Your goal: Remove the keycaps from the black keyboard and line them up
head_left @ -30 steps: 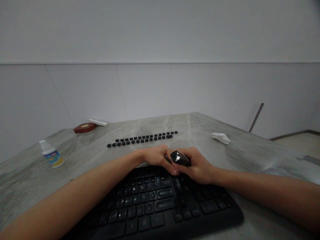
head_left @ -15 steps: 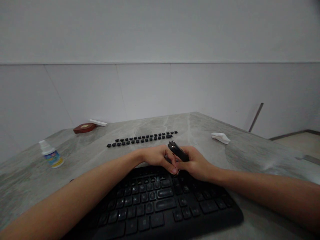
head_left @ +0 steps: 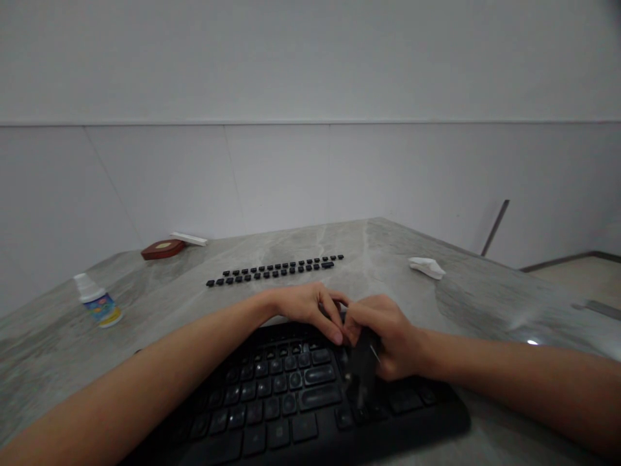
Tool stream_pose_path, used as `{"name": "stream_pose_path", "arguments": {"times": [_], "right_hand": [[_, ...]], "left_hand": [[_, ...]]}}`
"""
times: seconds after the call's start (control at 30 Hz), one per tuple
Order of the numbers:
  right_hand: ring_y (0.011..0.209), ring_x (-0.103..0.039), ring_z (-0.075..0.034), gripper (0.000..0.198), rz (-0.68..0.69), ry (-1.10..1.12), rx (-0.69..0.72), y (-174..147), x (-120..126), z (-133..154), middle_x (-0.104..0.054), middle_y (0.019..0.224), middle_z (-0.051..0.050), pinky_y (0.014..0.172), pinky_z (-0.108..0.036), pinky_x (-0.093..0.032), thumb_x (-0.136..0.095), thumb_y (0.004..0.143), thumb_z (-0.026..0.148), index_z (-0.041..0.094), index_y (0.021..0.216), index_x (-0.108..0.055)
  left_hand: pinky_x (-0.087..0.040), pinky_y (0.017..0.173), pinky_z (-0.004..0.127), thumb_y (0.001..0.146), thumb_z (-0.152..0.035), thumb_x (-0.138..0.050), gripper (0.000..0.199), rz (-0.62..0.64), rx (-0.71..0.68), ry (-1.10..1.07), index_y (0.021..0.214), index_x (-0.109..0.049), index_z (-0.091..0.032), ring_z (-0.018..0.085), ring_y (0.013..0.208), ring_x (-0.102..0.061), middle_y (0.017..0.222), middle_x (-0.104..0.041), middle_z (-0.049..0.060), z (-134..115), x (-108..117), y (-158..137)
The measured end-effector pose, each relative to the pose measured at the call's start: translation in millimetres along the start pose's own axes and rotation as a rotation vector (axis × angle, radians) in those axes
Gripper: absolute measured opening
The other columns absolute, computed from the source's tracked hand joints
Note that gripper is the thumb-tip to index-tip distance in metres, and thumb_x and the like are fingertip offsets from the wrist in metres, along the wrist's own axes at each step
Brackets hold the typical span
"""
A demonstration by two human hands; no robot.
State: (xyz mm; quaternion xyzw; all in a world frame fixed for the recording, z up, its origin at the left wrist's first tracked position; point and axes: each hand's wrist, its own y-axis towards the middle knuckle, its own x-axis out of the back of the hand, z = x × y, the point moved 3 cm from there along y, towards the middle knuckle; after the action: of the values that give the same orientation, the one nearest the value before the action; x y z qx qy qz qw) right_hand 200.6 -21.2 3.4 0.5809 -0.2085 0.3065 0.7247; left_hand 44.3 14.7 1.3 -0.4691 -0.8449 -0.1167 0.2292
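A black keyboard point(head_left: 272, 388) lies on the table below both hands; a few spots in its far row show no keycap. My left hand point(head_left: 310, 307) is over its far edge, thumb and fingers curled together; what they hold, if anything, is hidden. Right beside its fingertips, my right hand point(head_left: 388, 333) is closed around a dark handheld tool point(head_left: 361, 372). The tool's blurred end tilts down over the keys on the right side. Beyond the hands, black keycaps point(head_left: 266, 274) form two rows on the table.
A spray bottle point(head_left: 101, 303) with a blue and yellow label is at the left. Behind it sit a reddish-brown box point(head_left: 162, 249) and a white strip point(head_left: 189, 239). Crumpled white tissue point(head_left: 427, 266) lies right on the grey marbled table point(head_left: 388, 252). A white wall point(head_left: 281, 175) rises behind.
My right hand has turned over, swinging the tool's end from pointing up and away to down over the keyboard. My left hand has stayed nearly in place.
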Motion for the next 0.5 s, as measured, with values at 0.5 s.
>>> {"name": "stream_pose_path", "arguments": {"times": [0.5], "right_hand": [[0.047, -0.033, -0.007, 0.018, -0.083, 0.145, -0.399, 4, 9, -19, -0.040, 0.052, 0.007, 0.044, -0.020, -0.028, -0.054, 0.076, 0.017, 0.020, 0.063, -0.042]], "left_hand": [[-0.040, 0.103, 0.034, 0.073, -0.023, -0.078, 0.015, 0.048, -0.039, -0.048, 0.087, -0.077, -0.026, 0.018, 0.106, -0.060, 0.094, -0.070, -0.002, 7, 1, 1]]}}
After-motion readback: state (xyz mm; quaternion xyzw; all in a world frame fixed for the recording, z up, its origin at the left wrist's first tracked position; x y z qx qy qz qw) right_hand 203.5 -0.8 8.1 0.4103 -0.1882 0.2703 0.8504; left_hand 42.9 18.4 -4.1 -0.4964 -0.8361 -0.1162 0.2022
